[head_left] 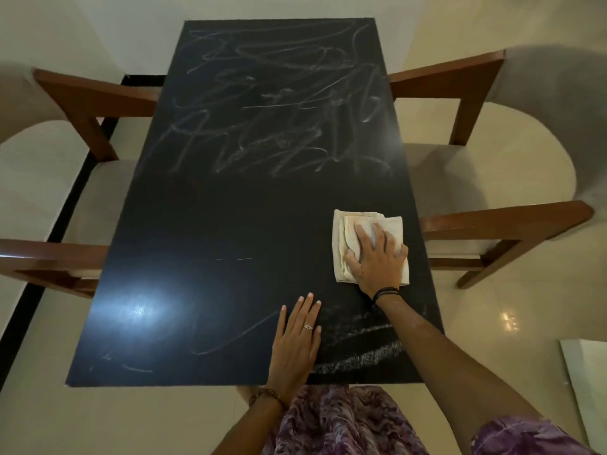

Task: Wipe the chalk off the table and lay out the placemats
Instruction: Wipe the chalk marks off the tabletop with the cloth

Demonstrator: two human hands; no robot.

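Around me the floor point(460, 307) is glossy cream tile, catching a bright glint of light at my right. A wooden armchair point(512, 178) with pale upholstery stands on each side, the other point(49, 178) at my left. Pale walls point(98, 27) meet behind, a black strip point(65, 205) running along the left.

Cloth point(368, 244) sits on the counter point(230, 218) near its right edge, chalk point(279, 103) across the far half, chairs either side.
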